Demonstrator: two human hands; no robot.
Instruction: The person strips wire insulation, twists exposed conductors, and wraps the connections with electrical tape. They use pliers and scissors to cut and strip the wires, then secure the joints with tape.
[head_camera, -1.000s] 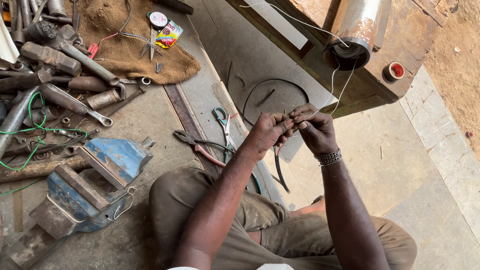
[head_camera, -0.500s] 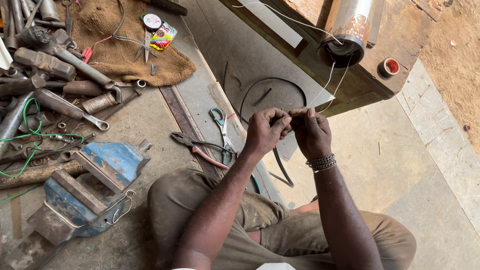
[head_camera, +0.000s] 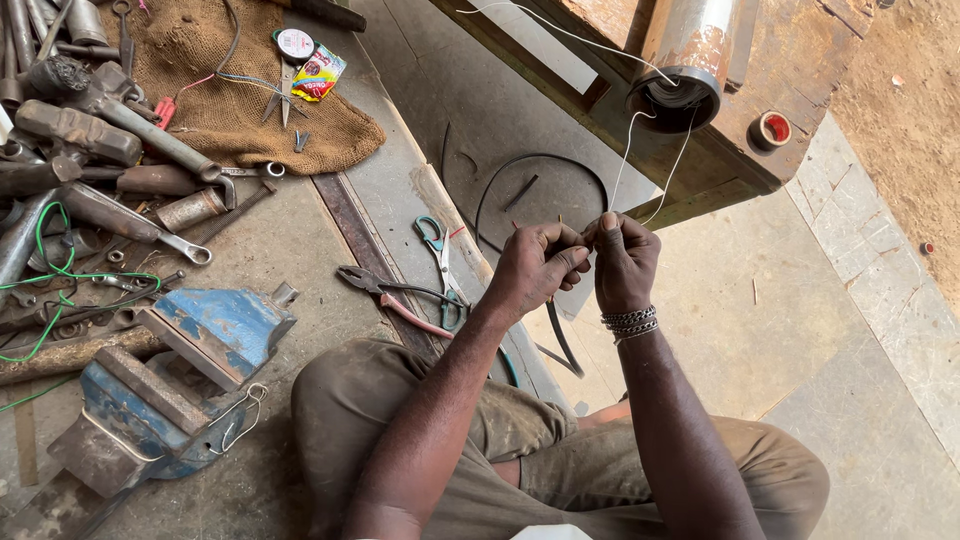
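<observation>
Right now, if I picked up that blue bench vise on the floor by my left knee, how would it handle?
The blue bench vise looks like solid cast metal, so it is probably heavy for its size and quite rigid. It rests on a broad flat body, so a push would likely slide it, not tip or roll it. The thin wire loop at its end might snag.
</observation>
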